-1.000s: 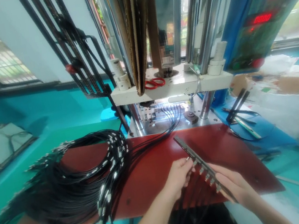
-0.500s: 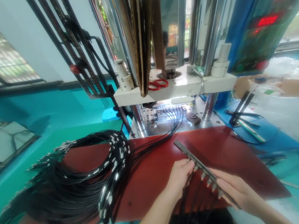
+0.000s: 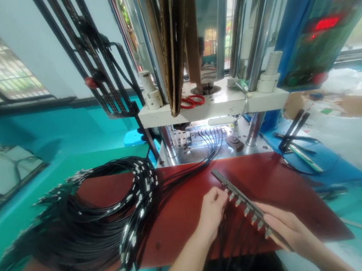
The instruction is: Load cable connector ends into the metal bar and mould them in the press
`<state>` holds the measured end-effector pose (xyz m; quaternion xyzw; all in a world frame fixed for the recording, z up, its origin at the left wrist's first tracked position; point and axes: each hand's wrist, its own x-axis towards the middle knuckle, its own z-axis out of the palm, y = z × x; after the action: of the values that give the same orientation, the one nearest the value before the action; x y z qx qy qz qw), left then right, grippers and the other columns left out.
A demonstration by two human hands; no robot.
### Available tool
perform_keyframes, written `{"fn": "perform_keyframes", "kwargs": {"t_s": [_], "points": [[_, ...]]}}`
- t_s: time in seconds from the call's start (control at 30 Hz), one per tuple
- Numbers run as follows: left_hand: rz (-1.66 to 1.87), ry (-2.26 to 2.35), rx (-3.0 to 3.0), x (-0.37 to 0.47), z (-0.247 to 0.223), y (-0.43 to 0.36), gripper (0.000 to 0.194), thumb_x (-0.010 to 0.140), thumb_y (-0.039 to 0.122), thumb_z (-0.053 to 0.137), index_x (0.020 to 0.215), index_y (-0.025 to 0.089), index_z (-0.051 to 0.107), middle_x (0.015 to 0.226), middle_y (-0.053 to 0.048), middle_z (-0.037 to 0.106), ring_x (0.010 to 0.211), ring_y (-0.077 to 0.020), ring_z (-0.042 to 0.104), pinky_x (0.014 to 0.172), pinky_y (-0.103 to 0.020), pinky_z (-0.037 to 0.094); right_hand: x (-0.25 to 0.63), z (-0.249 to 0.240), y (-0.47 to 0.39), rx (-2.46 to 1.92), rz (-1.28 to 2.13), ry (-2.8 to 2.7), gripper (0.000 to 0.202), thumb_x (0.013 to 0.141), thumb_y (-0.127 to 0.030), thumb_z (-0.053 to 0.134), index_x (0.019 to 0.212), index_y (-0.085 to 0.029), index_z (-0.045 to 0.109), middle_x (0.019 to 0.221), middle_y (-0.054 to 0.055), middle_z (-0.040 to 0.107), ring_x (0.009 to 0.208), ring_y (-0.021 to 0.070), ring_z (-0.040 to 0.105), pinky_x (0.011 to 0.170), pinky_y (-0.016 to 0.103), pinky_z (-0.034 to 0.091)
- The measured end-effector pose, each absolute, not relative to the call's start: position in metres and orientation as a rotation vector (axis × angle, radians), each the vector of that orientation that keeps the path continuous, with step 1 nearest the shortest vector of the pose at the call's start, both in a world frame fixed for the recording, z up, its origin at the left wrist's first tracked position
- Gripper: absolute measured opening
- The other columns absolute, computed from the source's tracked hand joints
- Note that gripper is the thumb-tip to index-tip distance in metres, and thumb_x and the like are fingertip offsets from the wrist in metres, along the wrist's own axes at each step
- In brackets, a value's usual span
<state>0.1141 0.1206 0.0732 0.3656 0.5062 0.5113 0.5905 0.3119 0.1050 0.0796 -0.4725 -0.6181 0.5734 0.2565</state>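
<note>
My right hand (image 3: 286, 224) grips the lower end of a dark metal bar (image 3: 234, 189), held tilted above the red-brown board (image 3: 183, 228). Several small metal connectors (image 3: 247, 211) stick out along the bar's left edge, with thin black cables hanging below them. Close to the bar's upper part, my left hand (image 3: 213, 209) has its fingers pinched together at the topmost connector; what lies between the fingertips is too small to make out. A big coil of black cables (image 3: 110, 213) with shiny metal ends lies on the board to the left.
Behind the board stands a press with a white plate (image 3: 198, 113) on metal columns; cables run into its lower fixture (image 3: 198, 138). Red-handled scissors (image 3: 192, 101) rest on the plate. A blue control box (image 3: 322, 22) is at right, above tools (image 3: 297, 147) and white bags (image 3: 361, 145).
My left hand has shifted slightly up and left along the bar, showing more of the upper connectors. The right hand keeps its hold on the bar, almost unmoved.
</note>
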Motion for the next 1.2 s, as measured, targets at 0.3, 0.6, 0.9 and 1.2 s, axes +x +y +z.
{"fn": "perform_keyframes", "kwargs": {"t_s": [0.3, 0.6, 0.9, 1.2], "points": [[1.121, 1.157, 0.715, 0.106, 0.079, 0.123, 0.037, 0.059, 0.045, 0.064, 0.054, 0.018, 0.039, 0.04, 0.008, 0.037, 0.032, -0.0023, 0.024, 0.032, -0.017, 0.012, 0.31, 0.089, 0.109, -1.266, 1.429, -1.795, 0.05, 0.08, -0.048, 0.046, 0.119, -0.019, 0.056, 0.069, 0.007, 0.067, 0.076, 0.0243, 0.062, 0.066, 0.032, 0.053], [1.054, 1.252, 0.804, 0.108, 0.076, 0.134, 0.032, 0.064, 0.044, 0.056, 0.056, 0.019, 0.038, 0.039, 0.009, 0.033, 0.03, -0.004, 0.023, 0.033, -0.019, 0.013, 0.303, 0.094, 0.107, -1.311, 1.393, -1.889, 0.046, 0.082, -0.044, 0.043, 0.121, -0.022, 0.054, 0.073, 0.006, 0.067, 0.075, 0.0243, 0.063, 0.065, 0.032, 0.053], [1.054, 1.926, 2.052, 0.077, 0.104, 0.159, 0.031, 0.084, 0.031, 0.038, 0.108, 0.015, 0.05, 0.1, -0.01, 0.054, 0.095, -0.0211, 0.05, 0.084, -0.034, 0.038, 0.307, 0.076, 0.118, -1.436, 1.288, -1.861, 0.036, 0.082, -0.036, 0.044, 0.113, -0.017, 0.046, 0.079, 0.005, 0.066, 0.071, 0.0207, 0.063, 0.056, 0.027, 0.049], [0.575, 2.378, 2.274, 0.079, 0.08, 0.196, 0.039, 0.076, 0.042, 0.053, 0.103, 0.014, 0.054, 0.097, -0.01, 0.054, 0.095, -0.0275, 0.045, 0.083, -0.044, 0.034, 0.315, 0.063, 0.129, -1.388, 0.242, -2.513, 0.021, 0.08, -0.034, 0.046, 0.09, -0.022, 0.06, 0.051, 0.002, 0.063, 0.041, 0.0216, 0.056, 0.04, 0.028, 0.027]]}}
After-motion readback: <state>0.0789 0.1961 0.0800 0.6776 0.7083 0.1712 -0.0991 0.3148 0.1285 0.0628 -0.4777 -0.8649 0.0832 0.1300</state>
